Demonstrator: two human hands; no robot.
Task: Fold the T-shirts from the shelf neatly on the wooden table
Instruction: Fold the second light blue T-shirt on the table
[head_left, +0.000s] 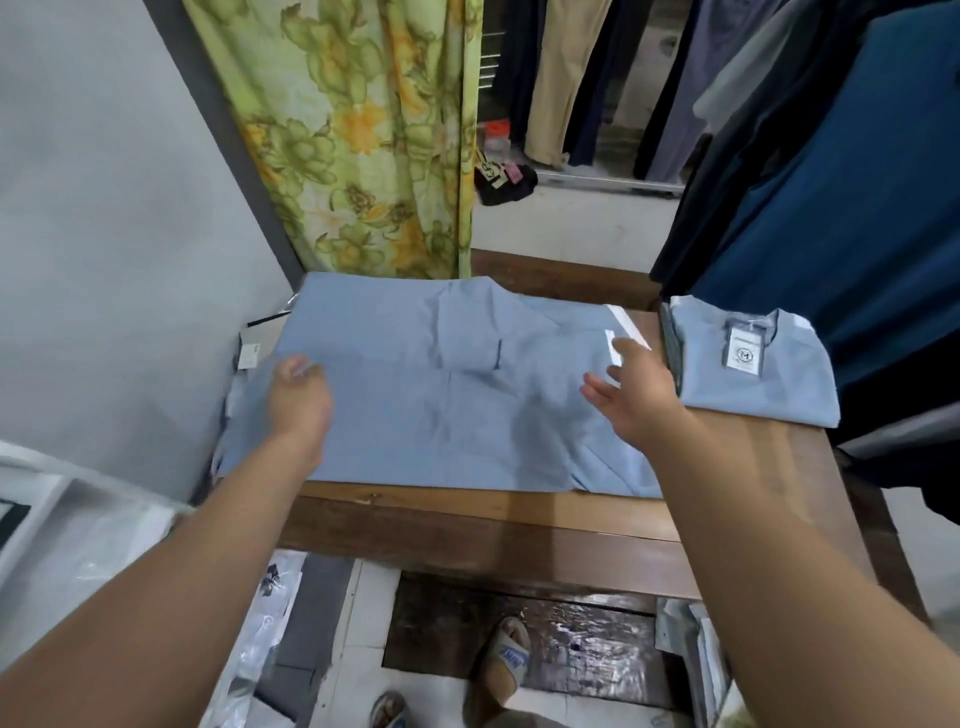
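Observation:
A light blue T-shirt (441, 384) lies spread flat over the wooden table (467, 506), with one sleeve folded inward near its middle. My left hand (298, 395) rests on the shirt's left side, its fingers curled into the cloth at the edge. My right hand (631, 387) hovers with spread, straight fingers over the shirt's right side, beside a white tag. A folded light blue T-shirt (753, 369) with a white neck label lies on top of a small stack at the table's right end.
A floral green curtain (363, 140) hangs behind the table. Dark blue garments (841, 197) hang at the right, close to the folded stack. Plastic-wrapped packages (78, 530) lie at the left. A sandalled foot (506, 660) stands on a mat under the table.

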